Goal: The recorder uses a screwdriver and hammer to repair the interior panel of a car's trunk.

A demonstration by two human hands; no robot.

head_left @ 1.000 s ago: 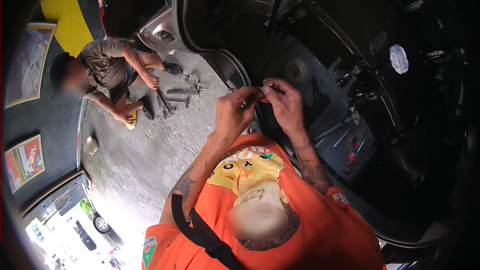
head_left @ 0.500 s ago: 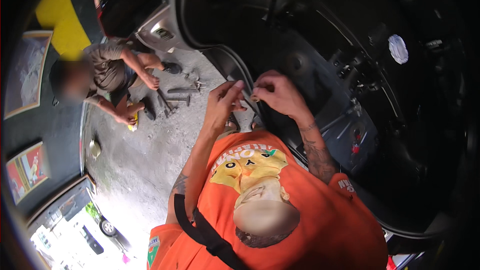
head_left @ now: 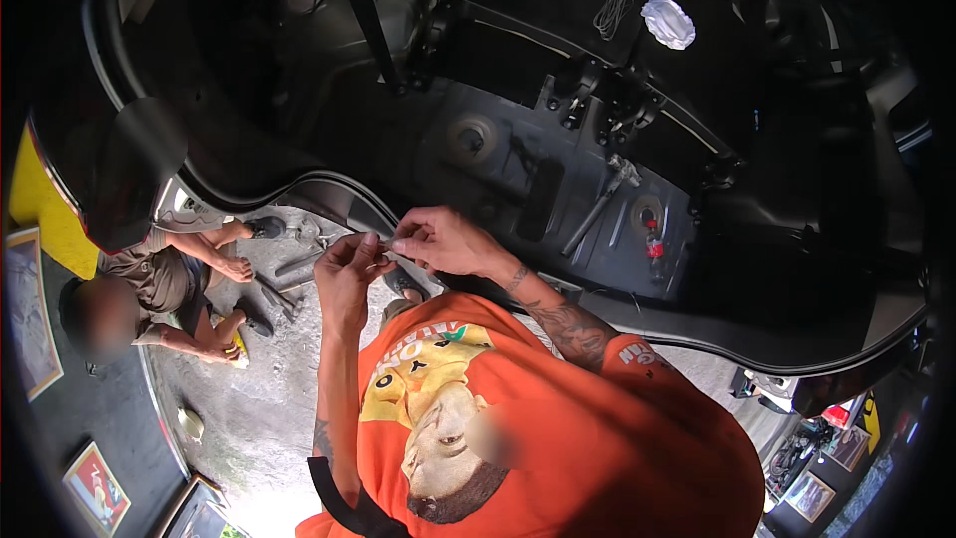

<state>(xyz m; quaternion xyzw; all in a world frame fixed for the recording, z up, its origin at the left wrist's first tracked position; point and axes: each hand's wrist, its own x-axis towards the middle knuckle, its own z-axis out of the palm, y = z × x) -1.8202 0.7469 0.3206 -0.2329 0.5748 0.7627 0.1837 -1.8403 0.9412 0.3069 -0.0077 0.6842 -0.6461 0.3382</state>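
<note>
My left hand (head_left: 346, 277) and my right hand (head_left: 443, 241) meet in front of my orange shirt (head_left: 558, 418), by the sill of an open vehicle door. Thumb and fingers of each are pinched together. Between the fingertips sits something small and pale that I cannot make out. Beyond my hands is the vehicle's bare dark metal floor (head_left: 418, 149). On it lie a long-handled metal tool with a thick head (head_left: 602, 204) and a clear bottle with a red label (head_left: 654, 247).
Farther in are a crumpled white item (head_left: 668, 23) and a coil of thin wire (head_left: 612, 15). At left a person (head_left: 164, 284) crouches on the concrete floor (head_left: 259, 418), beside several long metal tools (head_left: 277, 294). A black rubber door seal (head_left: 329, 179) curves past my hands.
My view has swung to the right, bringing more of the vehicle's inside into sight. My hands, slightly apart before, have come together at the fingertips.
</note>
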